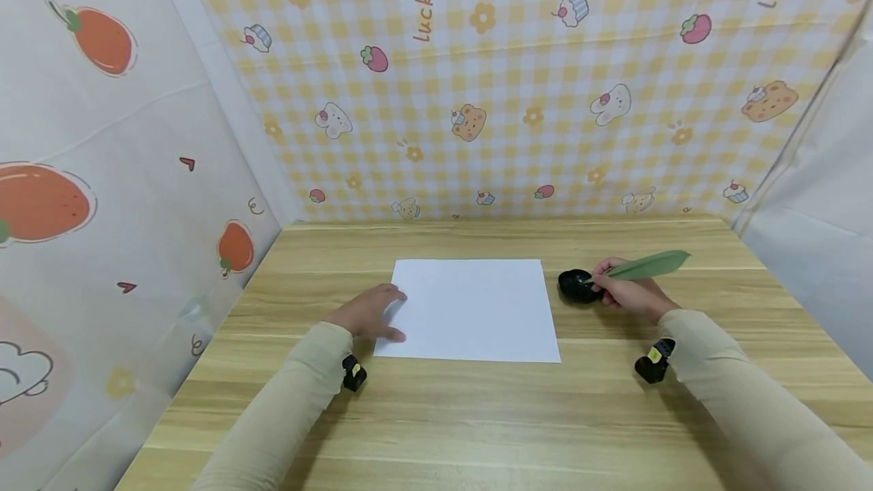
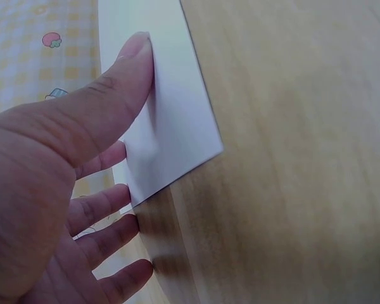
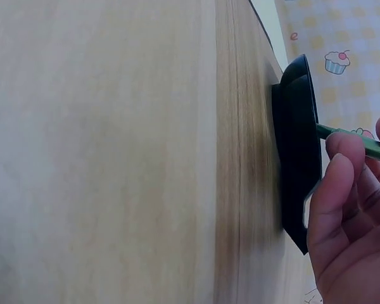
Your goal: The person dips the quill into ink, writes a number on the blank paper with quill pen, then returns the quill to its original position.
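Observation:
A sheet of white paper [image 1: 474, 309] lies flat on the table. My left hand [image 1: 368, 313] rests at its left edge, with the thumb on the paper [image 2: 183, 126] and the fingers spread in the left wrist view. To the right of the sheet sits a small black dish [image 1: 577, 286]. Between thumb and fingertips, my right hand [image 1: 630, 295] pinches a green leaf-shaped pen [image 1: 648, 267]. The pen's thin lower end reaches the dish [image 3: 297, 139] in the right wrist view; its tip is hidden behind the rim. The broad leaf end points up and right.
The wood-grain table [image 1: 464, 423] spreads around the paper and dish. A yellow checked cloth [image 1: 505, 89] hangs behind it, and a white printed cloth [image 1: 136, 150] hangs at the left. Each wrist carries a small black camera [image 1: 353, 373].

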`<state>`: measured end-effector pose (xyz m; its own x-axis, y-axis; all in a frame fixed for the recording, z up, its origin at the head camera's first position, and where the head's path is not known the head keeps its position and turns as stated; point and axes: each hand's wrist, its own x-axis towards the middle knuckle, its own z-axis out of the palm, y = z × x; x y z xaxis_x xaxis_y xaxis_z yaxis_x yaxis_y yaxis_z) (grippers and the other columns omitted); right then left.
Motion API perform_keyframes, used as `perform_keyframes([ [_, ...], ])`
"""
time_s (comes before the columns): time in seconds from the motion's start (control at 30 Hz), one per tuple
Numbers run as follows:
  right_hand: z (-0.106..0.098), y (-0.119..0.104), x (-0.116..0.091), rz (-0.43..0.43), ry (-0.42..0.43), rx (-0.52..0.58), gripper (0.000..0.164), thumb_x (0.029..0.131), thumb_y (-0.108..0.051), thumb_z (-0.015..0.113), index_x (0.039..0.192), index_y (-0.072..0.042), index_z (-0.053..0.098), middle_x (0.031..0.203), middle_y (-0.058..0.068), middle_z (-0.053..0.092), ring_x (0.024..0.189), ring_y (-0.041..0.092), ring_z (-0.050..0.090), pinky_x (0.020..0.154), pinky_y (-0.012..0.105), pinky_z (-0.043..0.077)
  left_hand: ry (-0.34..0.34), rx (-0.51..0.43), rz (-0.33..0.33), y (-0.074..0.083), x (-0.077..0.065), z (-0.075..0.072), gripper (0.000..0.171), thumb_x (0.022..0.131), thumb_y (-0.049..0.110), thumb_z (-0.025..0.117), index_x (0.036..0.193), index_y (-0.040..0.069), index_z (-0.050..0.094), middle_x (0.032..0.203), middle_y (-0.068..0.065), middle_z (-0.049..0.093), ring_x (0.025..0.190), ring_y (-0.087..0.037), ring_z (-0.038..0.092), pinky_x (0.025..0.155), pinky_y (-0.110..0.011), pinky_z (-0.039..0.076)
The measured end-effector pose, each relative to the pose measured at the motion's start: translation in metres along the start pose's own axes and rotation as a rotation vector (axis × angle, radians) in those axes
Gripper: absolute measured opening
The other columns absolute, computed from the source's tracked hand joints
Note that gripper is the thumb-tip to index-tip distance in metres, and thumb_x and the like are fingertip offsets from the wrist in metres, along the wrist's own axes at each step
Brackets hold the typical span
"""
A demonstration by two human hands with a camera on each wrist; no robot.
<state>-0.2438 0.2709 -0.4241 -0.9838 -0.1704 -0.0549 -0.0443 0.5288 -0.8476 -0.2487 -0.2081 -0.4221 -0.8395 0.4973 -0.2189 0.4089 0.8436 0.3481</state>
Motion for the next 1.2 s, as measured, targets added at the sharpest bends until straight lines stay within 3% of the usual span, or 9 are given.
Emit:
perform_keyframes([
  [1.2, -0.0006, -0.0023, 0.0004, 0.006, -0.030, 0.000, 0.020, 0.101, -0.017, 0.048, 0.105, 0.002, 0.051, 0.093, 0.016, 0.061, 0.059, 0.017, 0.054, 0.048, 0.028, 0.047, 0.000, -0.005, -0.034, 0.0045, -0.0007, -0.0021, 0.075, 0.076, 0.035, 0.083, 0.138, 0.005, 0.050, 0.149, -0.017, 0.039, 0.137, -0.035, 0.035, 0.113, -0.048, 0.029],
])
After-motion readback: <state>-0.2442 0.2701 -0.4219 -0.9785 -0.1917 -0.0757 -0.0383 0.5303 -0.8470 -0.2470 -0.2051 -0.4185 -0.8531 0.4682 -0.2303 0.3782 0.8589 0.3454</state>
